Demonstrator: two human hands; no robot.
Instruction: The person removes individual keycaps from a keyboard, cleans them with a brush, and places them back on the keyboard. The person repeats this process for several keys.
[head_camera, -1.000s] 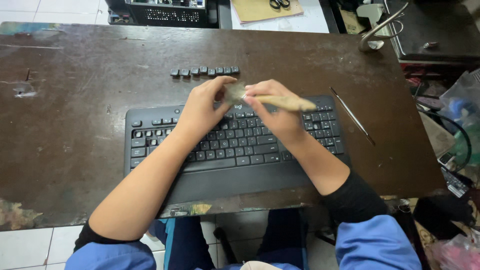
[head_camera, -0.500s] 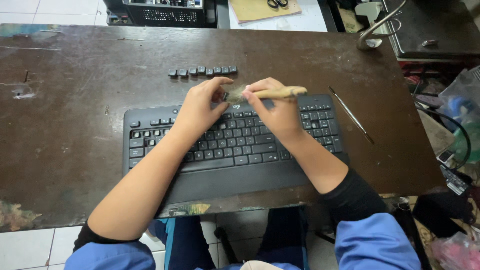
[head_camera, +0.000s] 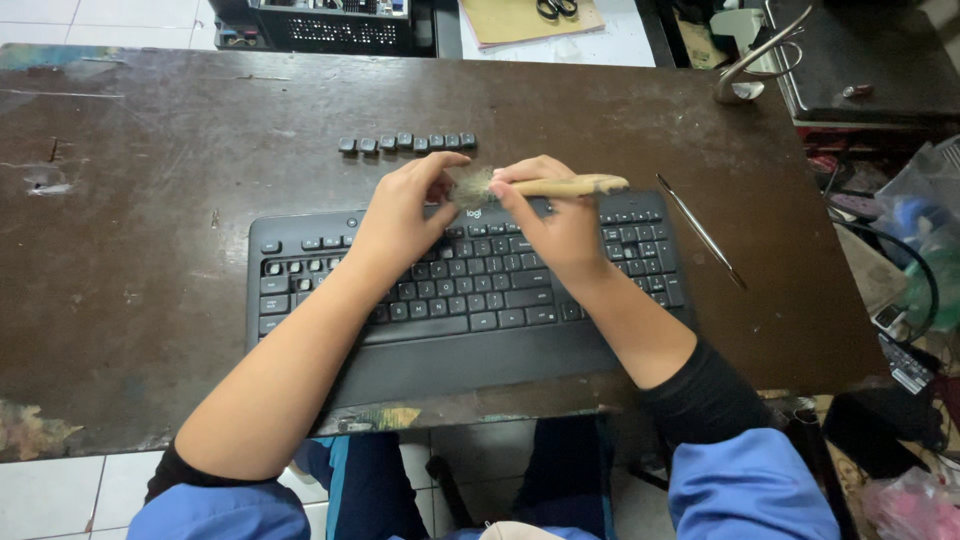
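The right hand (head_camera: 555, 225) is closed around the wooden handle of a brush (head_camera: 545, 186), which lies almost level over the far edge of the keyboard (head_camera: 470, 290), handle to the right and bristles to the left. The left hand (head_camera: 405, 215) has its fingertips pinched narrow on the greyish bristle tuft; I cannot tell whether it holds anything else there. Both hands hover just above the top key rows, the wrists over the middle of the keyboard.

The keyboard sits near the front edge of the dark, scuffed desk (head_camera: 150, 250). Several keys seem to be missing at its left end. A row of loose keycaps (head_camera: 405, 143) lies on the desk just beyond it, apart from the hands. A thin metal pick (head_camera: 700, 230) lies to the right, just beside the keyboard's right end.

As I judge it, the risks are small but real. Dust or hairs pulled from the bristles could drop into the open key sockets below. A sweep of the left hand or the brush toward the far side could scatter the keycaps out of their row. The right forearm, if it swings outward, could knock the pick toward the desk's right edge.
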